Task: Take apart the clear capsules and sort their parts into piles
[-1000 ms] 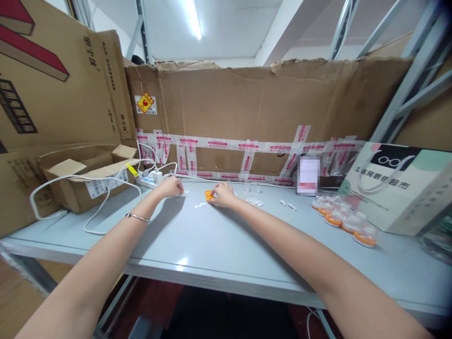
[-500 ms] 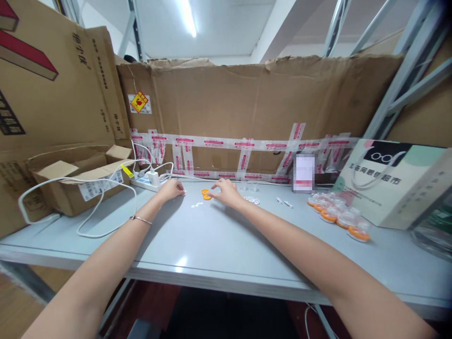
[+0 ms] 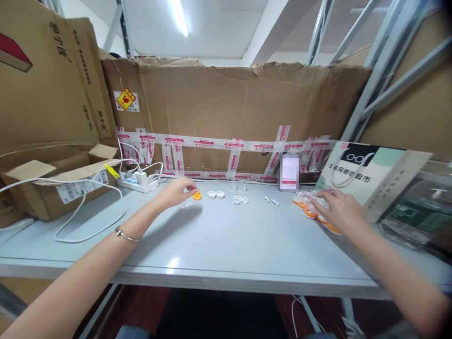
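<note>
My left hand [image 3: 181, 191] is closed in a pinch at the upper edge of an orange double-ring piece [image 3: 197, 196] on the table; what lies between the fingertips is hidden. Beside it rests a white piece with two round wells [image 3: 215, 194]. Small white discs [image 3: 186, 205] lie blurred under the left hand. My right hand [image 3: 337, 207] reaches over a row of orange-rimmed round cases with clear tops [image 3: 310, 213]. Its fingers are stretched out and apart, touching or just above the clear tops; I cannot tell which.
White rings [image 3: 240, 200] lie in a pile mid-table, with two small white slivers [image 3: 271, 201] to their right. A phone-like card [image 3: 290, 173] stands at the back. A paper bag [image 3: 367, 174], large bottle [image 3: 406, 212], power strip [image 3: 137, 182] and open carton [image 3: 63, 176] surround the workspace.
My right hand has left the orange piece and moved right to the row of cases. My left hand has come over to the orange piece. The white two-well piece is now uncovered.
</note>
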Demonstrator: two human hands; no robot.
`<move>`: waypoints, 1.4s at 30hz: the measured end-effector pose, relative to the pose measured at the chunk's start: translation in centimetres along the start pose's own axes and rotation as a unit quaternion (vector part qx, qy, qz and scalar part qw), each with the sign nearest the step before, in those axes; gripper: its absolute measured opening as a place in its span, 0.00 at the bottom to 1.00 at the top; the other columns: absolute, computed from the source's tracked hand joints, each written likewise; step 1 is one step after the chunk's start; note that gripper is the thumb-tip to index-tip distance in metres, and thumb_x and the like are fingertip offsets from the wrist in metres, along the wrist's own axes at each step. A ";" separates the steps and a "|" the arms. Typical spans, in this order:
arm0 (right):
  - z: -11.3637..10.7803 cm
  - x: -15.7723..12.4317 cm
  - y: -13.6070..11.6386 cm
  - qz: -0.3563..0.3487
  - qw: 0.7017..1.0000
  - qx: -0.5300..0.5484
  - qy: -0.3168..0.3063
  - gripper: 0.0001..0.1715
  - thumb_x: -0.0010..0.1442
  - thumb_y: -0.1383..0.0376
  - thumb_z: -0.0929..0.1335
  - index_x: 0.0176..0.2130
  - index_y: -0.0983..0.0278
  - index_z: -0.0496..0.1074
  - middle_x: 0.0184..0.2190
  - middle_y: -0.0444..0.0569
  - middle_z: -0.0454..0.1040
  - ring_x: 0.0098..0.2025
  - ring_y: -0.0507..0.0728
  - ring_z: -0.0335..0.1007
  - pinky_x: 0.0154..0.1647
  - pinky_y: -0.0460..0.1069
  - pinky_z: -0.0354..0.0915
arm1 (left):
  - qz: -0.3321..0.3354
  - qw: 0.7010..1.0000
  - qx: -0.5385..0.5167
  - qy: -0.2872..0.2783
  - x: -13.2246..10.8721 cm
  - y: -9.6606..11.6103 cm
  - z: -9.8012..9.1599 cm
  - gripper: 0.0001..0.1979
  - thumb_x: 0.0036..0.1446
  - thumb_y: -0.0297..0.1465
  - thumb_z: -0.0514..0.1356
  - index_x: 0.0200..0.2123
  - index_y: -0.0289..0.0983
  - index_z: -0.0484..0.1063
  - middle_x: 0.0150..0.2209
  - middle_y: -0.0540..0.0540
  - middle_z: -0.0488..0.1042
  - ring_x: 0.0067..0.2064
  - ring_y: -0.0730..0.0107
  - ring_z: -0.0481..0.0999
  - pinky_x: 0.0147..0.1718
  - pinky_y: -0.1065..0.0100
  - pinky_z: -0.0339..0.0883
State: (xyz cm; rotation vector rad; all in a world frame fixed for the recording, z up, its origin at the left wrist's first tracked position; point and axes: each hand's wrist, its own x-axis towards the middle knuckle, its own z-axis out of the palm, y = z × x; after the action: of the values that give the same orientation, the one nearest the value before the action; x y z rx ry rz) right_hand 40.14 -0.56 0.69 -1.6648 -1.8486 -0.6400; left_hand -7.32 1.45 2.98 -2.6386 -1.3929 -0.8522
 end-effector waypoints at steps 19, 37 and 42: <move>0.6 -0.3 -12.3 -0.030 0.914 0.332 -0.231 0.16 0.50 0.61 0.66 0.41 0.63 0.66 0.35 0.51 0.72 0.32 0.55 0.69 0.34 0.50 0.65 | 0.085 0.991 -0.011 -0.107 0.8 7.9 2.9 0.11 0.56 0.35 0.54 0.34 0.35 0.71 0.34 0.45 0.73 0.35 0.68 0.71 0.34 0.70 0.61; 4.0 0.1 -20.7 -0.024 0.825 0.503 -0.256 0.19 0.43 0.55 0.71 0.29 0.66 0.68 0.24 0.44 0.70 0.27 0.51 0.65 0.28 0.46 0.63 | -0.048 0.946 -0.304 -0.103 0.3 6.7 8.0 0.13 0.42 0.37 0.62 0.27 0.33 0.67 0.24 0.52 0.67 0.26 0.76 0.65 0.25 0.75 0.58; 3.3 0.2 -21.1 -0.083 0.830 0.503 -0.225 0.15 0.48 0.56 0.69 0.30 0.66 0.69 0.26 0.46 0.70 0.27 0.51 0.65 0.30 0.47 0.64 | -0.046 0.943 -0.313 -0.104 0.1 6.7 7.9 0.11 0.43 0.34 0.62 0.27 0.33 0.67 0.22 0.53 0.66 0.25 0.77 0.64 0.23 0.76 0.57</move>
State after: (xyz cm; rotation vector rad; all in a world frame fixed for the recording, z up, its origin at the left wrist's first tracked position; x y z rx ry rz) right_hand 18.90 -0.56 -1.10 -0.9490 -2.0719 0.6806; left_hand 1.48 -0.29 -2.29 -3.2262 -1.4990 -1.2345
